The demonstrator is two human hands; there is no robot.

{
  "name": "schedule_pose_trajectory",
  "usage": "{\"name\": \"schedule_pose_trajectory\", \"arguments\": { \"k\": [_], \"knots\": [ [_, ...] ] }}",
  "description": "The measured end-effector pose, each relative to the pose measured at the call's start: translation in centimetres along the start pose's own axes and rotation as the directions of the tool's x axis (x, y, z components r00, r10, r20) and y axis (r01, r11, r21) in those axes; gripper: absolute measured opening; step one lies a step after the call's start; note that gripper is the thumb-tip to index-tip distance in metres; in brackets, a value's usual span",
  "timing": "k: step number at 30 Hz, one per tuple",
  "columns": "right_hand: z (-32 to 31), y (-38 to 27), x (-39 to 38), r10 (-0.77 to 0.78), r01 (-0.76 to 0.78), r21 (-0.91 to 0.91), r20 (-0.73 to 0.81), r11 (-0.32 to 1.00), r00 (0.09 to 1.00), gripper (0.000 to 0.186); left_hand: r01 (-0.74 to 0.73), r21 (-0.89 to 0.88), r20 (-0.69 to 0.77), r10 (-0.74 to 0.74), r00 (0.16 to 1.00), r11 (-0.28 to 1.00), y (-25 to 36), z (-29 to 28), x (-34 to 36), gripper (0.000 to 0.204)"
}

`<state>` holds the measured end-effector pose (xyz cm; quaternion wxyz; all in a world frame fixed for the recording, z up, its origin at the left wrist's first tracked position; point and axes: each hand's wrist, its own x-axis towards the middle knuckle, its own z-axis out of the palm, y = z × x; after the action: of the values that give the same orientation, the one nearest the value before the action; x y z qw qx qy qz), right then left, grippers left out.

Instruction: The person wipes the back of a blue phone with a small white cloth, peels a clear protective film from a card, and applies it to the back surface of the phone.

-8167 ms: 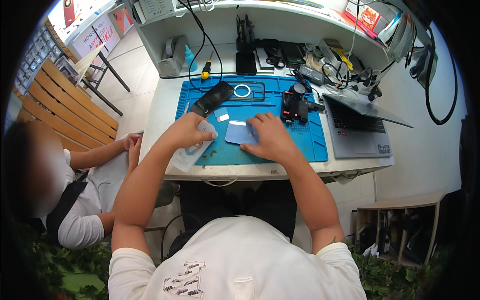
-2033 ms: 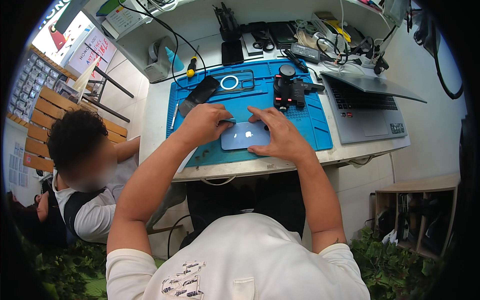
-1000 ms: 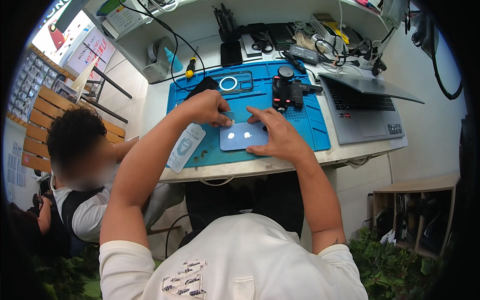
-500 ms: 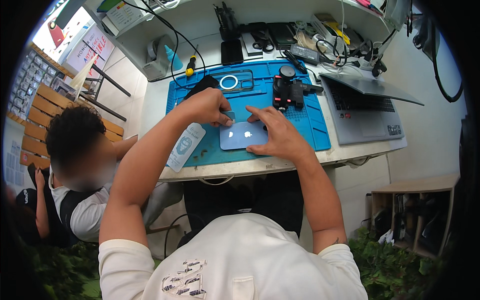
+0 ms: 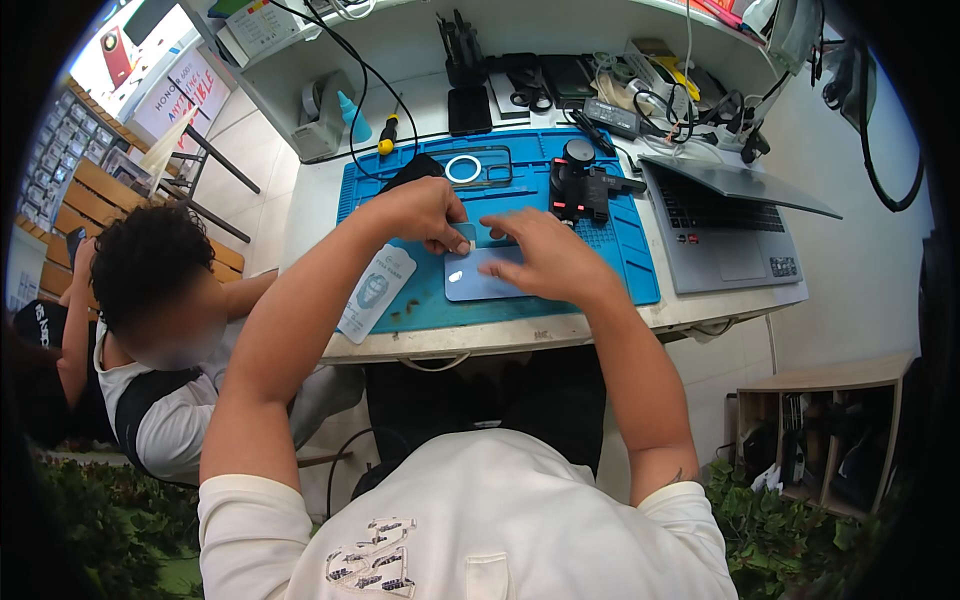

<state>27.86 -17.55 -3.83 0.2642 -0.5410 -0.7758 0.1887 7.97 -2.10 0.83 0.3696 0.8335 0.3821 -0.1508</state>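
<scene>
Both hands sit much as they did half a second ago, while the seated person (image 5: 150, 330) at the left has shifted slightly. Beyond the fingertips a white workbench (image 5: 310, 215) carries a blue mat (image 5: 620, 250), and to the right of the fingers a grey laptop (image 5: 735, 225) lies open. Far past the fingers, a dark holder (image 5: 462, 55) stands with tools in it. Left of the fingers, a white packet (image 5: 375, 292) lies across the mat's edge. Under the fingers a pale blue phone (image 5: 478, 280) lies flat on the mat. The left hand (image 5: 420, 212) has its fingertips pinched together at the phone's upper left corner, though what they pinch is too small to tell. The right hand (image 5: 545, 258) rests on the phone, fingers spread flat and pointing left.
</scene>
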Motion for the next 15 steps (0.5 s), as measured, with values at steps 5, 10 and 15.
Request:
{"name": "schedule_pose_trajectory", "arguments": {
  "k": [5, 10, 15],
  "knots": [
    [2.4, 0.4, 2.9, 0.175, -0.129, 0.267, -0.158, 0.955, 0.972, 0.026, 0.005, 0.014, -0.007, -0.005, 1.000, 1.000, 0.3, 0.2, -0.2, 0.033],
    [2.3, 0.3, 3.1, 0.223, -0.167, 0.351, -0.126, 0.921, 0.967, 0.022, -0.062, 0.079, -0.038, 0.065, 0.997, 0.995, 0.4, 0.0, -1.1, 0.035],
    [2.2, 0.7, 3.0, 0.226, -0.179, 0.346, -0.100, 0.921, 0.969, 0.026, -0.124, 0.184, -0.094, 0.143, 0.985, 0.975, 0.6, -0.6, -1.7, 0.035]
  ]
}}
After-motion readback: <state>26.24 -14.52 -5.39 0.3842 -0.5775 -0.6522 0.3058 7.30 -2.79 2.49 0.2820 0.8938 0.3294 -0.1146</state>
